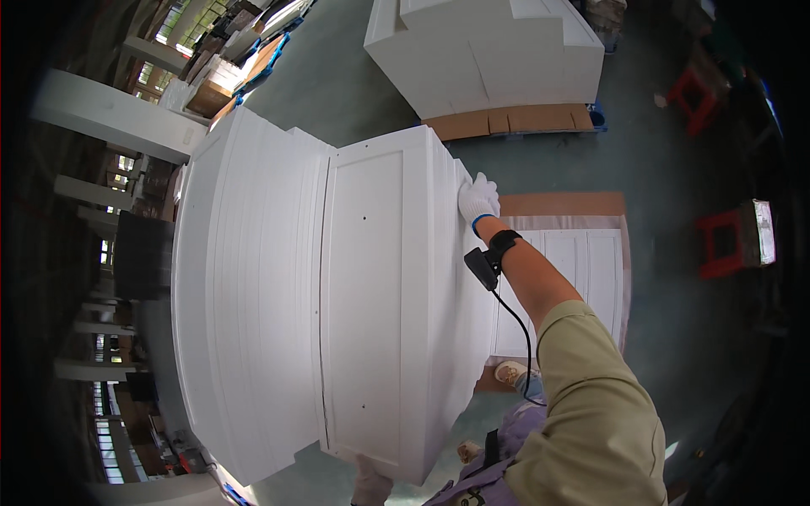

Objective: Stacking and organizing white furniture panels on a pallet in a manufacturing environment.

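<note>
A tall stack of white panels (261, 304) fills the middle of the head view. On its right part lies a white framed panel (367, 295) with two small dark holes. My right hand (479, 199), in a white knit glove with a blue cuff, is closed at the far right edge of the panels, its fingers curled there. At the near end, my left hand (369, 482), also gloved, is closed on the panel's lower edge; part of its fingers is hard to see. A black device (484, 268) with a cable is strapped to my right wrist.
Right of the stack, more white panels (582, 253) lie on brown cardboard (561, 204). Another white stack (498, 67) stands on a blue pallet (597, 116) beyond. Red stools (720, 240) stand at the right. A pillar (118, 114) and loaded pallets are at the left.
</note>
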Motion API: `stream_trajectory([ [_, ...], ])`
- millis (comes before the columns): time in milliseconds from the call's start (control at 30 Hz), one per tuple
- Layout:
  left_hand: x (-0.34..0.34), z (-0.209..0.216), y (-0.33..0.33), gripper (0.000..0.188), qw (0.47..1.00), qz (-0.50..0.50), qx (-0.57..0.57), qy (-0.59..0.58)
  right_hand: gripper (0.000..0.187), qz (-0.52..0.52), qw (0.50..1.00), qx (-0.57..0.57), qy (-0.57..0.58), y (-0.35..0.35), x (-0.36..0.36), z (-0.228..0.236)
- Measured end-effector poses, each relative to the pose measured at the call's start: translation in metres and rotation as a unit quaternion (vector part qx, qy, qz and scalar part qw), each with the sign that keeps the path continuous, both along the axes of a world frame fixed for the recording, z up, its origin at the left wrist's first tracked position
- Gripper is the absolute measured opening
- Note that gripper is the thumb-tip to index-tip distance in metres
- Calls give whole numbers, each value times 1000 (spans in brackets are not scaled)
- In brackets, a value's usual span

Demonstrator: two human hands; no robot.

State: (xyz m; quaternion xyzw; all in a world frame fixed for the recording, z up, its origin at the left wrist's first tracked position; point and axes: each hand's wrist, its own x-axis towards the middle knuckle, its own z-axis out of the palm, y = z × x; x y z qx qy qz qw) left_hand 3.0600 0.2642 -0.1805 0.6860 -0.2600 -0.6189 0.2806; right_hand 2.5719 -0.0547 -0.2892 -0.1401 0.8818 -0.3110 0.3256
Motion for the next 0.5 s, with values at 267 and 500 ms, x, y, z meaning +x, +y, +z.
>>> stream_trajectory([
  [267, -3, 4, -2, 85, 998, -55, 12, -9, 44, -74, 976, -193, 62, -15, 2, 77],
  [500, -23, 6, -4, 81, 998, -41, -3, 53, 38, -100, 961, -236, 108, -10, 0, 93],
])
